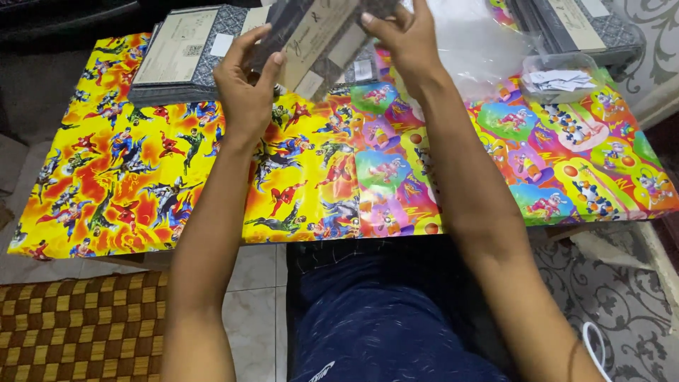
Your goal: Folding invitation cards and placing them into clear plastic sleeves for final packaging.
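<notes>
Both my hands hold up a flat grey patterned box with a beige label [315, 35] in a clear wrapper, tilted above the far middle of the table. My left hand [244, 88] grips its left edge, thumb on top. My right hand [403, 35] pinches its upper right corner. Under it lies a low table covered in bright cartoon-print paper [127, 177], yellow on the left and multicoloured on the right.
A stack of similar grey boxes [180, 56] sits at the far left, another stack [573, 25] at the far right. Clear plastic bags [481, 49] and a clear tub of white paper slips [562, 78] lie right. A woven mat [78, 325] covers the floor left.
</notes>
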